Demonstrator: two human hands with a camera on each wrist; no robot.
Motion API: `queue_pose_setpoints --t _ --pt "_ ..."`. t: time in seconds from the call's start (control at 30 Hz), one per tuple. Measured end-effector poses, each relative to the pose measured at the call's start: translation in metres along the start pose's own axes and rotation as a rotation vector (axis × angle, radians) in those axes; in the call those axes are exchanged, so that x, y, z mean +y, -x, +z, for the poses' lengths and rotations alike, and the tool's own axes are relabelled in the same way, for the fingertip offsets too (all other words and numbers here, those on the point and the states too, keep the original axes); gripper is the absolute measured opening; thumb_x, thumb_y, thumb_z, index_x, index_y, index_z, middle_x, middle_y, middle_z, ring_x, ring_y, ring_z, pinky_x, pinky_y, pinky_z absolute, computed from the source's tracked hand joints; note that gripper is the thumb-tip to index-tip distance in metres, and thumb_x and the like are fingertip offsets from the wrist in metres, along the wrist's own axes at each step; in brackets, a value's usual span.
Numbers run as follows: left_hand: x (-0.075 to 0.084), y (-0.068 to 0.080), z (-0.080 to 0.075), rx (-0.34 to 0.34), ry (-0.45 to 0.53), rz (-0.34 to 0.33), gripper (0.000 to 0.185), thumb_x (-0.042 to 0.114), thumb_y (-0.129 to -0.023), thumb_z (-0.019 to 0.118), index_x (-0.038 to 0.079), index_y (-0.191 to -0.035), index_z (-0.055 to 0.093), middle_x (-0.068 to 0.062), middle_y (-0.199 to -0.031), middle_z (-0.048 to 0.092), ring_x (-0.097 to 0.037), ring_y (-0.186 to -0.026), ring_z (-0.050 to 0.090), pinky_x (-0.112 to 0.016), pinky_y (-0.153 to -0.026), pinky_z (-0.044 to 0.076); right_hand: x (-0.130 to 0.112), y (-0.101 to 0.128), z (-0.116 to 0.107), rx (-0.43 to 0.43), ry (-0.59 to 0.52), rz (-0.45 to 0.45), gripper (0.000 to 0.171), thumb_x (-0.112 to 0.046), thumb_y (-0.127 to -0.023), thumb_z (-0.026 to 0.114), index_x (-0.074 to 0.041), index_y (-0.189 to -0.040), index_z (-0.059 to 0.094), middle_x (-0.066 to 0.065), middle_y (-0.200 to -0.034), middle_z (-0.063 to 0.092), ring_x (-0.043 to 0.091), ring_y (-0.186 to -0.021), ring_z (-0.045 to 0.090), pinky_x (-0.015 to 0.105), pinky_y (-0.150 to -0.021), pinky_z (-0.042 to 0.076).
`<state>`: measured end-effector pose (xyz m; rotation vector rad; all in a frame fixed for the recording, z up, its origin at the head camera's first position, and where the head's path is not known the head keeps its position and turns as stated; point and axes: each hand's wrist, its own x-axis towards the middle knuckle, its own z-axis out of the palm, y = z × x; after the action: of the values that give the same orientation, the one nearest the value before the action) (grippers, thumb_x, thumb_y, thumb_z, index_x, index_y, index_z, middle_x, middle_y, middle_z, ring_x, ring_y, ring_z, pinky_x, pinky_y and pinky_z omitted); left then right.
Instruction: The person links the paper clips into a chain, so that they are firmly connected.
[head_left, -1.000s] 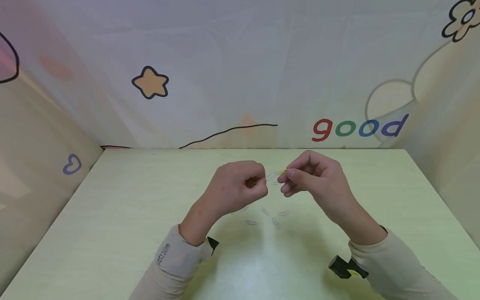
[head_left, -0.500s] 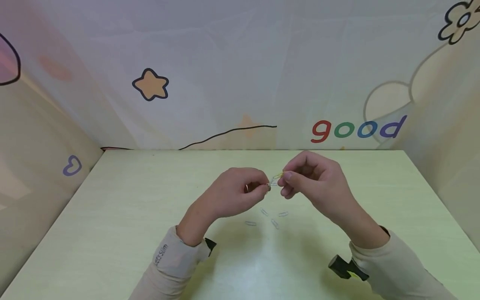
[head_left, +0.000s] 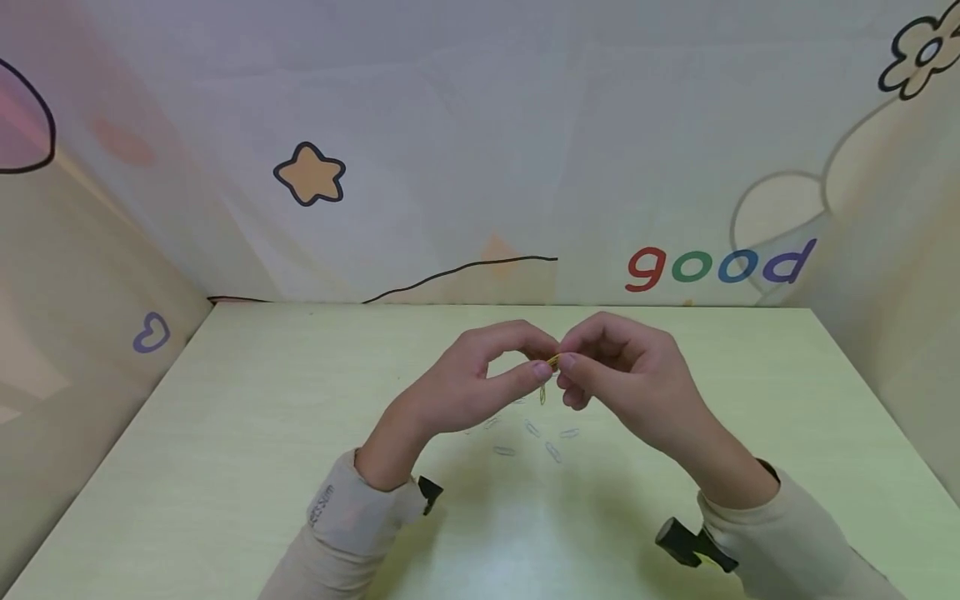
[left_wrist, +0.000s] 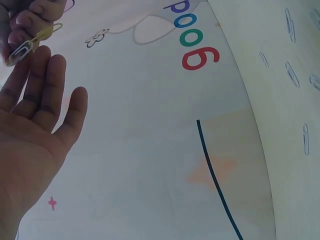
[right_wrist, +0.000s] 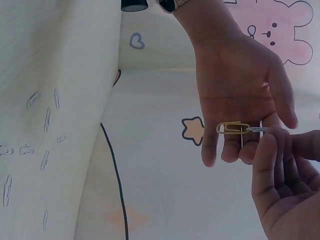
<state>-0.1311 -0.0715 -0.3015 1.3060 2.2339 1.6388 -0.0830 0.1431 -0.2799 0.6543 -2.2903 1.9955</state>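
Both hands meet above the middle of the table. My left hand [head_left: 457,383] brings thumb and forefinger together on a yellow paper clip [head_left: 553,362], and its other fingers are extended in the left wrist view. Opposite it, my right hand [head_left: 637,375] pinches at the same spot with thumb and forefinger. Another yellow paper clip [head_left: 542,395] dangles just below the fingertips. In the right wrist view a yellow paper clip [right_wrist: 232,133] joins a silver paper clip [right_wrist: 257,129] that runs into the right fingertips. Fingers partly hide how the clips are linked.
Several loose silver paper clips [head_left: 553,452] lie scattered on the pale table [head_left: 300,467] below the hands. A printed cloth backdrop [head_left: 450,150] rises behind the table and along both sides. Dark wrist cameras [head_left: 678,542] protrude at the sleeves.
My left hand has shifted right and spread its thumb and forefinger into a wider arch, so the fingertips of both hands now meet. A yellow clip now hangs beneath them.
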Motion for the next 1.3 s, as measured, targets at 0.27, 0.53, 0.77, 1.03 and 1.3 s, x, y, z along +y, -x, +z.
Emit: queue_pose_setpoints --t 0.27,0.53,0.77,1.03,1.3 --pt "0.0 -0.001 0.004 -0.032 0.141 -0.018 0.018 0.016 -0.103 0.056 0.007 -0.092 0.067 -0.002 -0.09 0.066 -0.02 -0.083 0.058 -0.034 -0.076 0.048 -0.003 0.003 0.001 0.014 0.08 -0.031 0.005 -0.001 -0.095 0.067 -0.005 -0.097 0.069 0.013 -0.075 0.062 0.027 -0.059 0.06 0.034 -0.059 0.056" --pt "-0.003 0.003 0.003 -0.062 0.29 0.051 0.034 0.031 -0.104 0.059 0.0 -0.09 0.062 -0.012 -0.083 0.066 -0.023 -0.082 0.062 -0.033 -0.074 0.048 0.001 0.006 0.001 0.012 0.062 -0.171 0.015 0.008 -0.093 0.065 -0.006 -0.097 0.069 0.008 -0.075 0.062 0.022 -0.058 0.059 0.031 -0.057 0.054" --pt "0.001 0.002 -0.002 -0.077 0.377 -0.002 0.018 0.005 -0.102 0.058 -0.011 -0.096 0.062 -0.01 -0.08 0.065 -0.019 -0.079 0.064 -0.034 -0.076 0.052 0.002 0.003 -0.001 0.03 0.031 -0.304 0.021 0.017 -0.089 0.062 -0.002 -0.097 0.069 0.007 -0.08 0.064 0.018 -0.061 0.06 0.027 -0.059 0.054" --pt "0.0 0.002 -0.005 0.005 0.261 -0.101 0.011 0.002 -0.098 0.061 -0.003 -0.093 0.068 -0.007 -0.075 0.063 -0.03 -0.076 0.061 -0.034 -0.073 0.051 0.005 0.001 -0.006 0.014 0.143 -0.191 0.021 0.009 -0.092 0.065 -0.005 -0.108 0.066 0.007 -0.081 0.064 0.021 -0.062 0.063 0.031 -0.06 0.055" --pt "0.002 0.004 -0.007 0.054 0.106 -0.149 0.013 0.011 -0.1 0.062 0.004 -0.094 0.071 -0.002 -0.075 0.065 -0.021 -0.075 0.063 -0.031 -0.066 0.047 0.041 -0.01 -0.024 -0.242 0.578 0.145 0.024 -0.011 -0.095 0.069 -0.013 -0.119 0.066 0.0 -0.097 0.066 0.02 -0.083 0.063 0.037 -0.07 0.054"
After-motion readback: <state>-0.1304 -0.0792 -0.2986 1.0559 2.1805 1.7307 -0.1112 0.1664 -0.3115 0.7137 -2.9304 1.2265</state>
